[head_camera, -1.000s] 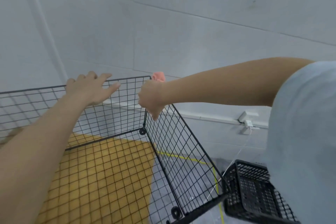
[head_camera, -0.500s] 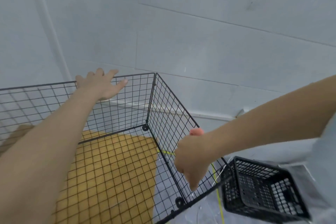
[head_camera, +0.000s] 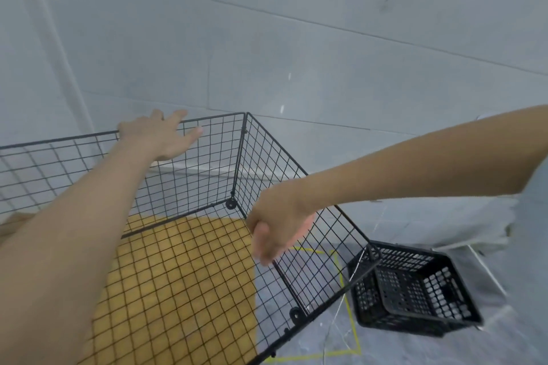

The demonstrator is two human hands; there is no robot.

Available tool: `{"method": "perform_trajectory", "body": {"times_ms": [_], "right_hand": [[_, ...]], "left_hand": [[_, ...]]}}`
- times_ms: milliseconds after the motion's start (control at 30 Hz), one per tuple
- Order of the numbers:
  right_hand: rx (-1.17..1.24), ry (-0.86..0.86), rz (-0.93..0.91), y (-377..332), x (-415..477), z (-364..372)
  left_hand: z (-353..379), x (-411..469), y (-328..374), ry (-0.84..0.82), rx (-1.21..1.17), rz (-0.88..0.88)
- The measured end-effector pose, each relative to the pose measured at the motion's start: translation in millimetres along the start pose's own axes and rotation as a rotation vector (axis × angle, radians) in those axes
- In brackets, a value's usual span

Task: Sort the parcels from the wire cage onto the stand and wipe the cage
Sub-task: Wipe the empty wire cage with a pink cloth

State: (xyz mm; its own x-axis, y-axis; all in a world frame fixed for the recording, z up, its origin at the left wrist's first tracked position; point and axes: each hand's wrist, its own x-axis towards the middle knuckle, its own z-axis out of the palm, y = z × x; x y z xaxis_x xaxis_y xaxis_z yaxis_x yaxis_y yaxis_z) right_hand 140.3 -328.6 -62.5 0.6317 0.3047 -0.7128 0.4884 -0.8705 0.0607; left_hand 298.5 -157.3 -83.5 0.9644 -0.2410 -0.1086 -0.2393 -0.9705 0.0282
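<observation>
The black wire cage (head_camera: 268,161) fills the lower left, and I see no parcels inside it. My left hand (head_camera: 161,136) rests with straight fingers on the top rim of the cage's far wall. My right hand (head_camera: 277,227) is curled against the right wall of the cage, about halfway along its top edge. A bit of pink cloth (head_camera: 307,227) shows at the edge of this fist; the hand is blurred. The stand is out of view.
An orange-yellow panel (head_camera: 184,275) lies under the cage's mesh floor. A black plastic crate (head_camera: 415,290) sits tilted on the grey floor just right of the cage. Yellow tape lines (head_camera: 353,332) mark the floor. A grey wall stands close behind.
My right hand has slid with the cloth from the cage's far corner down along the right wall's top edge toward me. The left hand has stayed on the far rim.
</observation>
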Motion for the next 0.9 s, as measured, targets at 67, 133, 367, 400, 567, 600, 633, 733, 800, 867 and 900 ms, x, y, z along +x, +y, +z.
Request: {"method": "perform_trajectory", "body": {"times_ms": [67, 133, 367, 400, 567, 600, 633, 733, 800, 867, 900], "right_hand": [[-0.188, 0.149, -0.016, 7.9, 9.5, -17.2], [-0.356, 0.27, -0.045, 20.6, 25.9, -32.7], [-0.931, 0.324, -0.131, 58.7, 104.9, -54.9], [-0.962, 0.304, -0.126, 63.3, 111.9, -54.3], [-0.923, 0.151, 0.018, 72.1, 135.7, -52.0], [-0.909, 0.123, 0.048, 70.8, 138.4, -51.3], [-0.898, 0.107, 0.07, 69.7, 140.2, -49.8], [-0.871, 0.097, 0.129, 66.5, 135.3, -42.2], [-0.857, 0.091, 0.129, 60.4, 125.6, -34.5], [-0.826, 0.046, 0.097, 48.8, 110.8, -24.4], [-0.801, 0.016, 0.086, 43.4, 102.5, -17.0]], "left_hand": [[1.2, 2.5, -2.8, 0.001, 0.009, 0.031], [-0.7, 5.6, -5.0, 0.018, 0.004, 0.044], [2.9, 6.0, -10.4, 0.065, 0.008, 0.099], [3.9, 6.3, -9.5, 0.085, 0.009, 0.108], [12.2, 13.9, -11.6, 0.156, 0.04, 0.131], [12.8, 14.7, -12.7, 0.172, 0.045, 0.132], [12.8, 15.0, -13.6, 0.185, 0.045, 0.131], [12.4, 14.5, -15.5, 0.2, 0.041, 0.137], [13.2, 15.4, -15.7, 0.2, 0.05, 0.139], [15.6, 16.0, -16.5, 0.184, 0.06, 0.139], [16.3, 16.5, -16.8, 0.181, 0.061, 0.137]]}}
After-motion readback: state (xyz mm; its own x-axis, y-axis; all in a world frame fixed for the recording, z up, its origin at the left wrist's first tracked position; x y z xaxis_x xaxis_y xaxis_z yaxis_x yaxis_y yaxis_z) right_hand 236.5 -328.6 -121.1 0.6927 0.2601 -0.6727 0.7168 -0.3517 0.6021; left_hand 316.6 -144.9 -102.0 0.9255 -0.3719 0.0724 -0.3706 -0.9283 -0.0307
